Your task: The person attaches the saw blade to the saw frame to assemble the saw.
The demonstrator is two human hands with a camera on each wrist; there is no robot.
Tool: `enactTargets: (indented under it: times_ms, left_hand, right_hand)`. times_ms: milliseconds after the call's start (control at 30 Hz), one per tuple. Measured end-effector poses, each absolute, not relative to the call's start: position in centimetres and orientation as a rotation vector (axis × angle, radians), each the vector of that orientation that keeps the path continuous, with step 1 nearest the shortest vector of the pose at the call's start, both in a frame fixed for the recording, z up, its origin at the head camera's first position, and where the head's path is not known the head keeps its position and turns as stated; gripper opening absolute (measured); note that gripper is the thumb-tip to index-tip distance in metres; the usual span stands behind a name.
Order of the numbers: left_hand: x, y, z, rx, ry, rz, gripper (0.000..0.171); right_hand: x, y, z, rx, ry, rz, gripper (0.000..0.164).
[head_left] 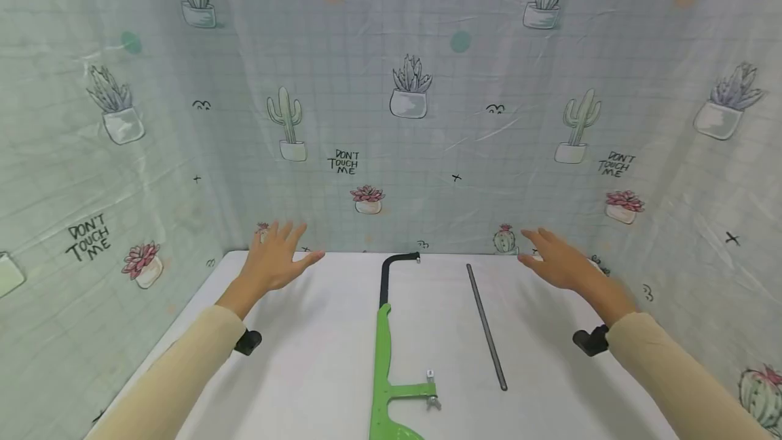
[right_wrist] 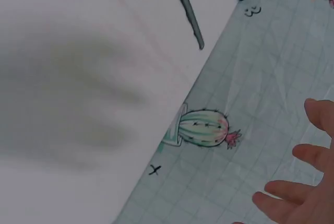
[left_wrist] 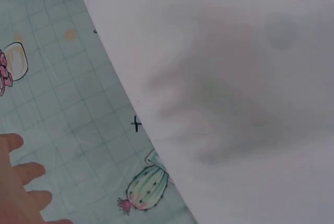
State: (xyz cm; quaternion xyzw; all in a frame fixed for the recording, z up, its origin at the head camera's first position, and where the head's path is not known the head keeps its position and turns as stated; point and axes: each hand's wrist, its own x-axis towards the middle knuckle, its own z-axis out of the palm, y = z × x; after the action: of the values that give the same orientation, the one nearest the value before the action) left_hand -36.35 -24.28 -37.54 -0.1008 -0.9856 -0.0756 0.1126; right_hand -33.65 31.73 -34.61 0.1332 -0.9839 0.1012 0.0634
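A hacksaw frame (head_left: pixel 381 352) with a green body and a black bent front bar lies on the white table, its lower end cut off by the head view's edge. A wing nut (head_left: pixel 433 400) sits on its short green side arm. To the frame's right lies a thin dark-grey hacksaw blade (head_left: pixel 487 328), apart from it. My left hand (head_left: pixel 275 262) hovers over the far left of the table, fingers spread and holding nothing. Above the far right, my right hand (head_left: pixel 557 265) is also in the air with extended fingers, nearest to the blade.
The white table (head_left: pixel 305 372) ends at a hanging sheet (head_left: pixel 342 87) printed with cacti, which rises behind it and on both sides. Each wrist carries a small black camera, the left one (head_left: pixel 248 342) and the right one (head_left: pixel 590 341).
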Motion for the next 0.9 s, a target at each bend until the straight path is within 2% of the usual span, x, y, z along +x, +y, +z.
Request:
enactTargets:
  times_ms: [400,700,900]
  left_hand:
    - [-31.2,-20.0,-41.5,-0.499,-2.816,-0.406,0.081]
    - [-26.3,-14.3,-44.2,-0.74,-2.875,-0.709,0.054]
    - [-24.1,-11.1,-44.7,-0.956,-2.885,-0.726,0.048]
  right_hand:
    - [-30.2,27.6,-38.6,0.305,-3.05,0.659,0.054]
    - [-27.6,25.4,-42.5,0.13,-3.131,1.063,0.056]
    - [-27.3,24.6,-44.1,0.074,-3.109,1.051,0.059]
